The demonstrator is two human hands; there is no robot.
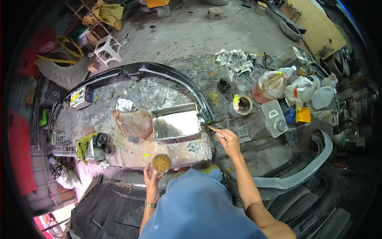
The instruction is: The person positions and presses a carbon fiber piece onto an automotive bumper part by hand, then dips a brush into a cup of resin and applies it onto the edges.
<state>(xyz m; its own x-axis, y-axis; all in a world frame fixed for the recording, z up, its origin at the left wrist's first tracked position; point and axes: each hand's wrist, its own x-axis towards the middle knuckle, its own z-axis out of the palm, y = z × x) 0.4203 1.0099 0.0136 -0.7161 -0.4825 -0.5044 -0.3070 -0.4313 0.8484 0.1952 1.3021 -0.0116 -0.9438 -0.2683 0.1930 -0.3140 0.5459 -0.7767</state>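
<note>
My left hand (151, 180) is wrapped round a small cup (162, 163) of amber, grainy-looking liquid, held over the near edge of the cluttered worktop. My right hand (228, 141) pinches the light wooden handle of a paintbrush (213, 129). The brush's dark tip is at or close to the right end of a long, curved black car bumper (171, 71); whether it touches cannot be made out. Left of the brush lies a shallow rectangular metal tray (177, 137) with a bright, shiny inside. A cloudy pinkish plastic jug (133, 124) stands beside the tray.
Right of the bumper are an open paint can (238, 113), a square metal can (274, 119), a reddish jug (268, 87) and crumpled rags (234, 63). A grey bumper piece (292, 181) and several tyres lie at my right. A white stool (108, 49) stands far left.
</note>
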